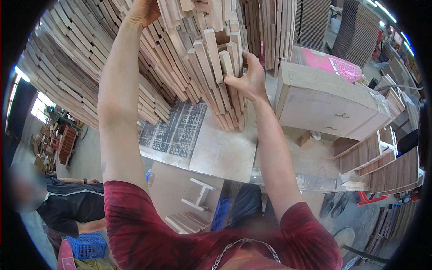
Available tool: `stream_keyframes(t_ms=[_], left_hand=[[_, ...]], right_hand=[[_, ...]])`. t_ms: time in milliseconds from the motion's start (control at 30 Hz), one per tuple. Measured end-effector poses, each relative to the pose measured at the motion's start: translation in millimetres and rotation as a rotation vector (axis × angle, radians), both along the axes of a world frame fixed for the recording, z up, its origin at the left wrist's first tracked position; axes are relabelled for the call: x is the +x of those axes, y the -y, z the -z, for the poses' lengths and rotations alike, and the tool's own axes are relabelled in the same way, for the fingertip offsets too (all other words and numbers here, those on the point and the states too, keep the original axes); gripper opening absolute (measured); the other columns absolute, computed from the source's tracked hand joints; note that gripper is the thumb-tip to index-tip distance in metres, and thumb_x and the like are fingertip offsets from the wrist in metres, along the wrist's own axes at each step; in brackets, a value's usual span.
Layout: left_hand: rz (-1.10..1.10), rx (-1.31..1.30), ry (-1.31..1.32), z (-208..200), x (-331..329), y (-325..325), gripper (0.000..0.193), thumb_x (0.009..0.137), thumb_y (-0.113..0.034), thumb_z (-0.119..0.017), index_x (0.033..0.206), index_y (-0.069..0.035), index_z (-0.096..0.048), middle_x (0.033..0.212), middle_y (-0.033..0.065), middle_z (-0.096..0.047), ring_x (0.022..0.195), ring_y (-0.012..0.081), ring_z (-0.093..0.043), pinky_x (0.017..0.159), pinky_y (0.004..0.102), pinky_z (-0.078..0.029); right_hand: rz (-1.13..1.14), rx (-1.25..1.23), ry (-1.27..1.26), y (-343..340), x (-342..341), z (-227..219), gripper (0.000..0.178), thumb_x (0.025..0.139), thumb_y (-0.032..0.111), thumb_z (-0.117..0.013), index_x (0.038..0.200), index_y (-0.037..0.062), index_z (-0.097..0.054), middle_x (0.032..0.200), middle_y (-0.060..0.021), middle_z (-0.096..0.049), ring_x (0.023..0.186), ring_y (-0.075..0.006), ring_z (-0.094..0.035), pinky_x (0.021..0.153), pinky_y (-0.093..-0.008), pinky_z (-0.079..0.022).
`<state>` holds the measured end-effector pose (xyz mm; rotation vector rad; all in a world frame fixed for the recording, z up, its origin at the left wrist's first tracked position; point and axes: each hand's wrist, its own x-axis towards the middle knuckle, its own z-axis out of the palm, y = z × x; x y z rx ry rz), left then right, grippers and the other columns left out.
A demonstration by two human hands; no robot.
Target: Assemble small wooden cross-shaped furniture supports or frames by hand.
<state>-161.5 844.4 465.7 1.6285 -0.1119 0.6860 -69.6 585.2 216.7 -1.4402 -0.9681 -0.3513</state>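
A tall stack of pale wooden strips (pixel 213 85) stands in front of me, its upper pieces sticking out unevenly. My right hand (pixel 250 77) grips the ends of some strips on the stack's right side, thumb on the near face and fingers curled round the far side. Up at the top edge of the view, my left hand (pixel 143 12) rests against the upper left of the same stack. Its fingers are largely hidden by the wood and cut off by the picture's edge. Several more tall stacks of wooden strips (pixel 72 58) fill the left side.
Pale boards (pixel 225 153) cover the bench below the stack. To the right stands a whitish wooden cabinet (pixel 333 101) with a pink sheet (pixel 321 60) behind it. A person (pixel 72 202) in dark clothes is at the lower left, near a blue crate (pixel 87 245).
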Motion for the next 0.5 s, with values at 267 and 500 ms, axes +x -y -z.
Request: stream_keyframes(t_ms=[267, 500], left_hand=[[0.121, 0.040, -0.077, -15, 8, -12, 0.048, 0.062, -0.009, -0.063, 0.109, 0.002, -0.069, 0.113, 0.0132, -0.070, 0.106, 0.0299, -0.066, 0.100, 0.0463, -0.051], [0.190, -0.075, 0.038, 11, 2, 10, 0.045, 0.082, -0.022, -0.066, 0.121, 0.000, -0.065, 0.118, 0.0153, -0.068, 0.109, 0.0289, -0.065, 0.100, 0.0466, -0.051]], right_hand=[[-0.036, 0.058, -0.042, -4, -3, 0, 0.087, 0.053, 0.032, -0.082, 0.123, -0.0124, -0.057, 0.114, -0.0249, -0.064, 0.110, -0.0361, -0.061, 0.097, -0.0410, -0.048], [-0.052, 0.063, -0.032, -8, 4, 15, 0.086, 0.055, 0.030, -0.083, 0.124, -0.0129, -0.055, 0.117, -0.0271, -0.062, 0.112, -0.0361, -0.061, 0.099, -0.0402, -0.048]])
